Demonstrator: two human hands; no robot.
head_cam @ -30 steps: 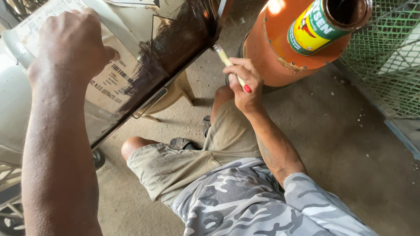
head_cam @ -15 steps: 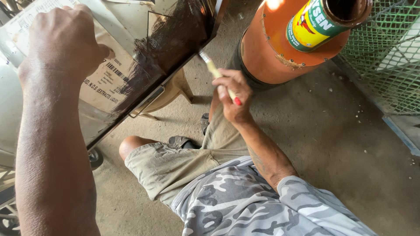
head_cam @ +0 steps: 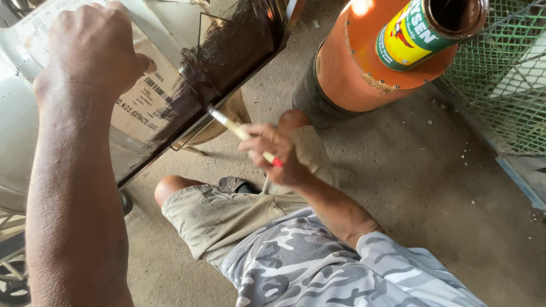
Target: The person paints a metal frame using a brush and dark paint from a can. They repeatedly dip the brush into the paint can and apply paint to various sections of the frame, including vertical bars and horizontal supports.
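Note:
My right hand (head_cam: 280,153) is closed around a small paintbrush (head_cam: 239,131) with a pale handle and a red end. Its bristles touch the lower edge of a tilted metal panel (head_cam: 187,85) where dark paint is smeared over the surface. My left hand (head_cam: 94,48) grips the top of that panel at the upper left, beside a brownish paper label on it. I am crouched on the ground, my knees in khaki shorts just below the panel.
An orange drum (head_cam: 352,74) stands on the concrete floor (head_cam: 432,193) to the right, with a paint can (head_cam: 424,28) on top. Green wire mesh (head_cam: 506,85) runs along the far right. A small wheel (head_cam: 14,284) shows at the bottom left.
My right hand has moved left and down from beside the orange drum, bringing the brush against the panel's lower painted edge. My left hand stays gripping the panel.

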